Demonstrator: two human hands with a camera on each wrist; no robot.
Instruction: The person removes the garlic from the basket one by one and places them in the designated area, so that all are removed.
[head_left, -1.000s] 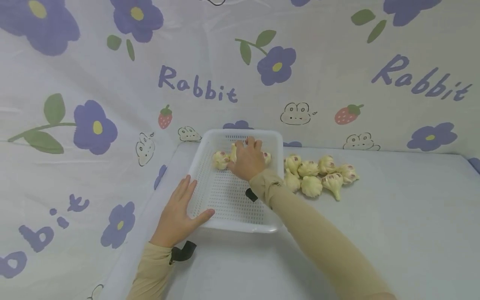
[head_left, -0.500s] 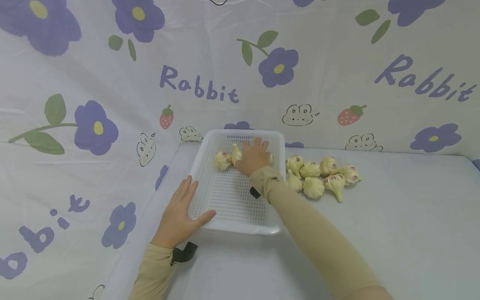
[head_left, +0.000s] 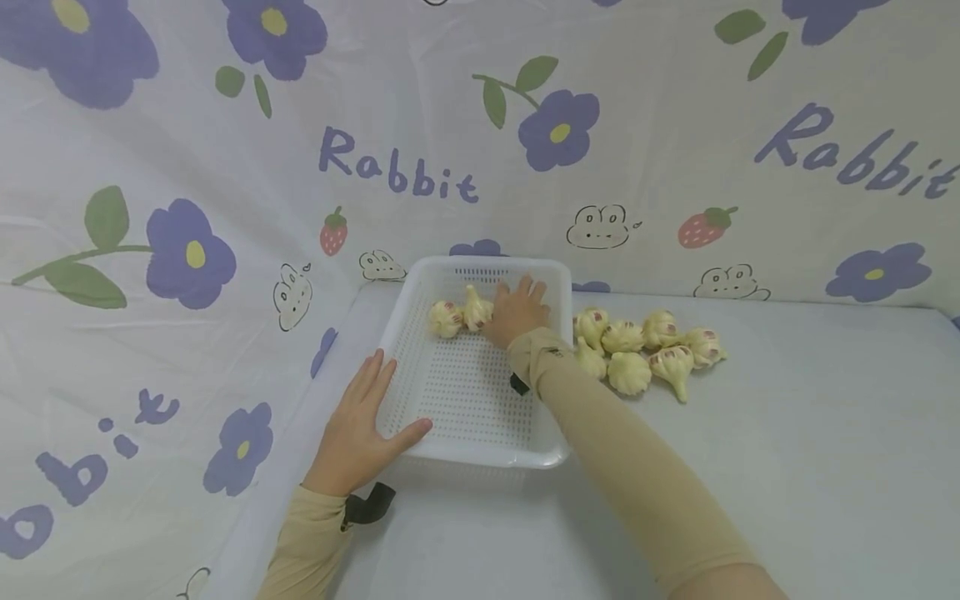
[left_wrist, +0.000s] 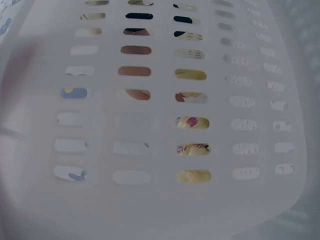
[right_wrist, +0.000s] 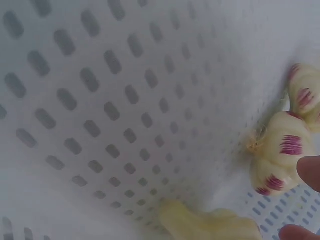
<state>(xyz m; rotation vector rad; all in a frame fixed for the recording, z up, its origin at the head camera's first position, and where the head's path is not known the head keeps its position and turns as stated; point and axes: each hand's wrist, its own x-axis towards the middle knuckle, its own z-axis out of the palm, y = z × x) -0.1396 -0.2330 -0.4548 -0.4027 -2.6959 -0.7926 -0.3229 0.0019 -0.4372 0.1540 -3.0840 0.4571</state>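
Observation:
My left hand [head_left: 360,433] rests at the left side of a white perforated plastic basket [head_left: 472,460], fingers straight along the outside and thumb over the near rim. Inside the basket, toward its far end, my right hand [head_left: 519,315] reaches down with its fingers spread. Just left of it lie two garlic bulbs, one round [head_left: 446,320] and one with its stem up [head_left: 476,310]. In the right wrist view, two fingertips [right_wrist: 311,172] show beside a purple-marked garlic bulb [right_wrist: 280,155], and a pale bulb [right_wrist: 212,225] lies below. The left wrist view shows mostly the basket's slotted wall [left_wrist: 150,200].
Several garlic bulbs [head_left: 628,372] lie in a cluster on the white table [head_left: 795,433], close to the basket's right side. A printed cloth [head_left: 420,100] hangs behind and to the left of the table.
My right hand has shifted rightward inside the basket, uncovering more of the stem-up garlic bulb and covering the one at the right. My left hand stays in place on the basket.

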